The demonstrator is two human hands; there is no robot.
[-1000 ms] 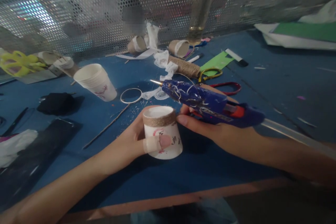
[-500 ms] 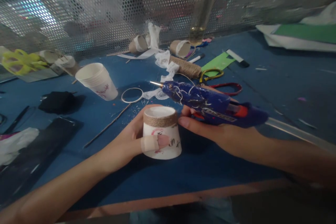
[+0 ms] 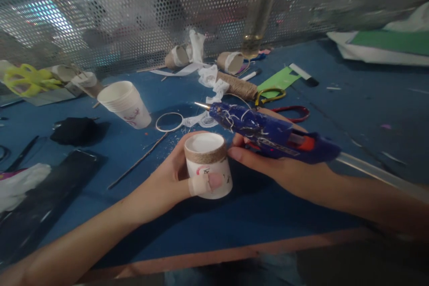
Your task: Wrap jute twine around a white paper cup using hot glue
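Observation:
My left hand (image 3: 177,174) is wrapped round a white paper cup (image 3: 204,143), base up, with a band of brown twine wound below its upper edge. The thumb, wearing a plaster (image 3: 199,185), presses on the cup's printed side. In my right hand (image 3: 284,174) is a blue hot glue gun (image 3: 261,129), its metal nozzle pointing left above and behind the cup. A clear glue stick (image 3: 375,170) sticks out of its rear. Strings of dried glue cling to the gun's front. The right fingertips are close to the cup's right side.
Stacked paper cups (image 3: 124,105), a white ring (image 3: 169,122) with lace and a thin stick (image 3: 137,161) lie to the left. Behind the gun are a twine roll (image 3: 239,87), scissors (image 3: 291,113) and a bottle (image 3: 259,13). A perforated metal screen (image 3: 134,13) borders the back.
The cup has turned slightly in my left hand and tilted, showing more of its white base. The glue gun has shifted only a little to the right.

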